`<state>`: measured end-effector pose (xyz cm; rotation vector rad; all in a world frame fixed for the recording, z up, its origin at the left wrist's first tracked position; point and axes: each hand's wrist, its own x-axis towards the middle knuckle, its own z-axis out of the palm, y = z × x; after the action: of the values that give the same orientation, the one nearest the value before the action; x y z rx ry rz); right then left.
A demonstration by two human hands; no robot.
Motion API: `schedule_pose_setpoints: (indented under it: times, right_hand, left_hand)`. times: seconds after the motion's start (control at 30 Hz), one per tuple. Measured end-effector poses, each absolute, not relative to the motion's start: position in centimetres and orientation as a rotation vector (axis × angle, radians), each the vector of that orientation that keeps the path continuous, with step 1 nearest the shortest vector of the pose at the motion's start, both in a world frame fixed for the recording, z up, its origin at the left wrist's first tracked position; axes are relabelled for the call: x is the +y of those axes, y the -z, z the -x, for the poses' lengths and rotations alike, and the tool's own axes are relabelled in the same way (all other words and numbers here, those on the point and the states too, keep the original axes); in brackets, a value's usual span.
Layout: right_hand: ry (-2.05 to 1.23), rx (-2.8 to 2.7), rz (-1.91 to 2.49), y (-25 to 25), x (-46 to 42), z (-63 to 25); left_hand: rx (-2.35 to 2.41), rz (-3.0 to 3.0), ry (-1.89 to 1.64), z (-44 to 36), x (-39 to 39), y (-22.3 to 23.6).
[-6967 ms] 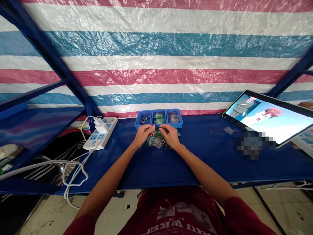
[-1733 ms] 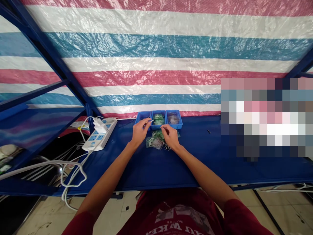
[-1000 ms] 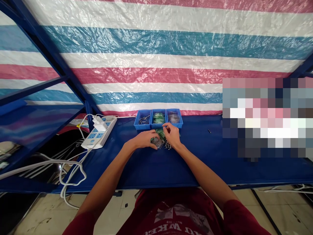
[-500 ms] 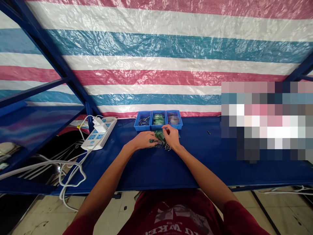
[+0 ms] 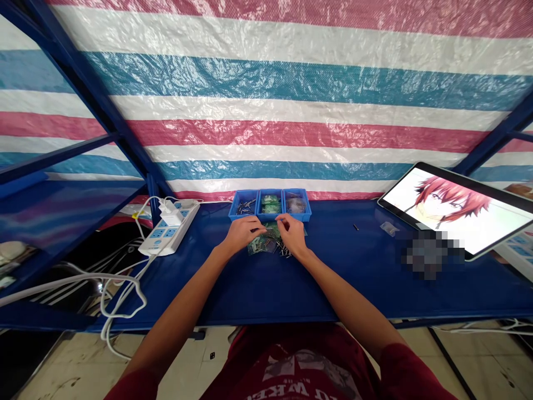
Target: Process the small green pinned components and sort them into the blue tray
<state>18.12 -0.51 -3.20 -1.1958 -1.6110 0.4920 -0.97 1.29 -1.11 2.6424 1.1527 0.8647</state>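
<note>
Both my hands work over a small pile of clear bags with green parts [image 5: 266,244] on the blue table [image 5: 291,283]. My left hand [image 5: 242,233] is closed in a pinch at the pile's left side; what it pinches is too small to name. My right hand [image 5: 293,234] is also pinched, just right of the pile, on something I cannot make out. Small metal pins [image 5: 284,251] lie beside the bags. Behind the hands stands a row of three blue bins [image 5: 270,203] holding pins, green parts and bagged parts.
A white power strip [image 5: 169,231] with plugs and cables lies at the left. A tablet [image 5: 453,208] showing a cartoon leans at the right, with a small bag [image 5: 388,227] and a dark pin [image 5: 355,226] near it. A striped tarp hangs behind.
My left hand reached to the left bin, came down onto the bag pile, and has now lifted back into a pinch facing my right hand. My right hand stayed near the pile.
</note>
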Motion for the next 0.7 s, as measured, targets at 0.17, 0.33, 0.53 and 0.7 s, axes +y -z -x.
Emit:
schedule_pose_setpoints:
  times: [0.17,0.33,0.53,0.7]
  right_hand:
    - [-0.485,-1.604,1.191,3.2,-0.5,-18.1]
    - [-0.47,-1.598,1.197,3.1,-0.5,-18.1]
    - [-0.482,-1.594,1.197,3.0,-0.6,-18.1]
    - [-0.546,-1.57,1.166,2.6,-0.8,-17.9]
  left_hand:
    - [1.305,-2.489,-1.039,0.5,1.4,1.7]
    - [1.336,-2.419,-1.165,0.3,1.7,2.1]
    - [1.369,-2.144,-1.493,0.0,1.0,1.4]
    - [1.174,-1.663,-1.475,-0.7,0.9,1.1]
